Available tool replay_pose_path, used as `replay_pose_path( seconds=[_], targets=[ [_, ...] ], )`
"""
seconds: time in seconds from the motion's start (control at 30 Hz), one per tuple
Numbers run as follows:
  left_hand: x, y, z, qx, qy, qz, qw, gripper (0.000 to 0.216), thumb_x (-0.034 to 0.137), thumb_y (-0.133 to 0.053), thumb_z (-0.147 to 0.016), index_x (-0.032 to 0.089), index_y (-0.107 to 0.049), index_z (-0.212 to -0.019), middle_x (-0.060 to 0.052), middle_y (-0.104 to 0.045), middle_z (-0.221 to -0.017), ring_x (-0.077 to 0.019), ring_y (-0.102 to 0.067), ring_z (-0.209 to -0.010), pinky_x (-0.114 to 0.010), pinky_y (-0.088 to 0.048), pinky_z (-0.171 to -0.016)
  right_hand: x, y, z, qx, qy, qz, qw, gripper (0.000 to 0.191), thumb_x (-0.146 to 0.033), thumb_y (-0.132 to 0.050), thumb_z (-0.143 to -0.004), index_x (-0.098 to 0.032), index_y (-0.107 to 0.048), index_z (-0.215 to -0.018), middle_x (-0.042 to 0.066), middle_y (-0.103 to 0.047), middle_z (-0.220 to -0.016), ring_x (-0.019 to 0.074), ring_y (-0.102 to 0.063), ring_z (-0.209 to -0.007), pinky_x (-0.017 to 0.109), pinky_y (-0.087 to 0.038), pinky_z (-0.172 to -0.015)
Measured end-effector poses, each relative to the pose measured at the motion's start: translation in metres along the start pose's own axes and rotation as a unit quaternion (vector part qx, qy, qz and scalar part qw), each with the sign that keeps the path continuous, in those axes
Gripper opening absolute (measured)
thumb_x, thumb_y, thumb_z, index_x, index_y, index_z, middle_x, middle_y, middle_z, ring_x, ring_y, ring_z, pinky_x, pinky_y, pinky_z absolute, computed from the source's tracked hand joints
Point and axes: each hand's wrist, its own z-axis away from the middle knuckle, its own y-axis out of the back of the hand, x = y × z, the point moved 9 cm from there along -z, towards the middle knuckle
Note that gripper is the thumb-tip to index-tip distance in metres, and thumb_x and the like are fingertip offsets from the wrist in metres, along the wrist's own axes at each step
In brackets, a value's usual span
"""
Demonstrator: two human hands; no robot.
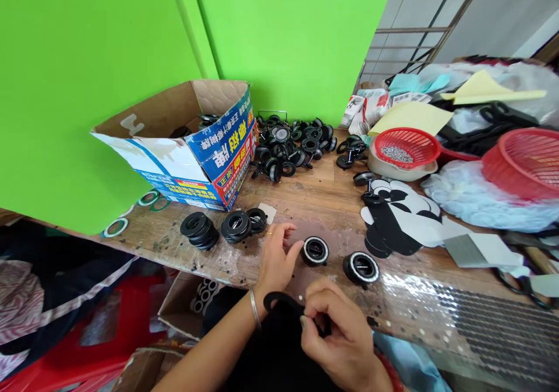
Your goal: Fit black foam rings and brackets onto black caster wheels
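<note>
My right hand (pixel 343 331), at the front of the table, pinches a thin black ring (pixel 279 296) between thumb and fingers. The ring reaches out to the left, in front of my left wrist. My left hand (pixel 279 255) is over the table with thumb and fingers apart, nothing visible between them. Its thumb tip is beside a round black piece with a white ring on top (pixel 315 261); whether they touch I cannot tell. A second such black piece (pixel 361 280) lies to the right. Left of my left hand stand stacks of black discs (pixel 198 229) and black round pieces (pixel 236 225).
A cardboard box (pixel 166 165) holding black parts stands against the green wall (pixel 297 36). Beside it is a heap of black round parts (pixel 290 147). Black and white cut sheets (pixel 397 223), red baskets (pixel 408 141) and scissors (pixel 526 290) occupy the right side.
</note>
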Motion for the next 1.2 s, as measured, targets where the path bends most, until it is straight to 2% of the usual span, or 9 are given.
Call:
replay_pose_path(
  seconds=[0.07,0.17,0.27,0.37,0.57,0.73,0.9,1.2],
  targets=[
    [-0.020,-0.009,-0.006,-0.035,0.072,0.029,0.996,0.016,0.022,-0.068,-0.080,0.020,-0.063,-0.094,-0.001,-0.063,-0.082,-0.0178,-0.061,-0.079,-0.030,-0.050,-0.077,0.011,0.012,0.002,0.015,-0.032,-0.027,0.999,0.016,-0.009,-0.058,-0.077,-0.022,-0.053,-0.069,-0.002,-0.052,-0.068,0.0116,-0.051,-0.061,0.021,-0.040,-0.054],
    [-0.039,-0.028,-0.009,-0.086,0.130,0.069,0.985,0.016,0.029,-0.072,-0.077,0.018,-0.063,-0.086,0.002,-0.061,-0.066,-0.0148,-0.060,-0.058,-0.027,-0.050,-0.059,0.059,0.031,0.009,0.070,-0.159,-0.078,0.982,0.015,-0.021,-0.059,-0.086,-0.022,-0.056,-0.071,0.000,-0.055,-0.073,0.0136,-0.053,-0.068,0.023,-0.043,-0.063],
    [-0.050,-0.042,-0.005,-0.108,0.178,0.119,0.971,0.025,0.031,-0.079,-0.070,0.017,-0.062,-0.082,0.005,-0.059,-0.060,-0.0117,-0.058,-0.047,-0.023,-0.049,-0.047,0.101,0.042,0.017,0.127,-0.235,-0.096,0.959,0.019,-0.033,-0.064,-0.085,-0.021,-0.059,-0.072,0.003,-0.060,-0.086,0.0164,-0.056,-0.082,0.027,-0.045,-0.075],
    [-0.054,-0.040,0.003,-0.098,0.211,0.170,0.958,0.034,0.034,-0.084,-0.065,0.016,-0.060,-0.081,0.007,-0.057,-0.059,-0.0094,-0.058,-0.046,-0.023,-0.053,-0.048,0.120,0.042,0.021,0.156,-0.264,-0.094,0.947,0.024,-0.038,-0.070,-0.080,-0.020,-0.060,-0.068,0.006,-0.062,-0.102,0.0203,-0.057,-0.096,0.030,-0.044,-0.085],
    [-0.058,-0.011,0.031,-0.075,0.255,0.237,0.934,0.046,0.045,-0.087,-0.063,0.016,-0.059,-0.083,0.003,-0.065,-0.067,-0.0127,-0.068,-0.057,-0.027,-0.061,-0.059,0.139,0.018,0.031,0.125,-0.361,-0.157,0.911,0.026,-0.042,-0.074,-0.068,-0.019,-0.063,-0.063,0.007,-0.067,-0.101,0.0226,-0.060,-0.094,0.035,-0.047,-0.087],
    [-0.062,-0.009,0.043,-0.085,0.282,0.307,0.905,0.047,0.049,-0.087,-0.064,0.014,-0.063,-0.086,0.001,-0.068,-0.071,-0.0121,-0.070,-0.061,-0.024,-0.062,-0.062,0.154,0.008,0.033,0.135,-0.402,-0.201,0.883,0.021,-0.038,-0.075,-0.062,-0.018,-0.068,-0.066,0.006,-0.069,-0.088,0.0209,-0.060,-0.085,0.033,-0.049,-0.078],
    [-0.065,-0.011,0.039,-0.093,0.287,0.328,0.895,0.051,0.049,-0.090,-0.059,0.013,-0.064,-0.083,0.000,-0.069,-0.073,-0.0112,-0.069,-0.062,-0.023,-0.061,-0.062,0.157,0.007,0.026,0.138,-0.408,-0.176,0.885,0.020,-0.036,-0.075,-0.060,-0.018,-0.069,-0.065,0.005,-0.068,-0.086,0.0182,-0.058,-0.079,0.030,-0.047,-0.074],
    [-0.070,-0.013,0.039,-0.102,0.288,0.333,0.892,0.048,0.048,-0.089,-0.061,0.013,-0.064,-0.083,-0.001,-0.069,-0.071,-0.0129,-0.070,-0.063,-0.025,-0.062,-0.064,0.160,0.005,0.026,0.136,-0.406,-0.142,0.893,0.022,-0.039,-0.073,-0.063,-0.018,-0.067,-0.063,0.006,-0.068,-0.088,0.0198,-0.059,-0.081,0.031,-0.048,-0.075]
  ],
)
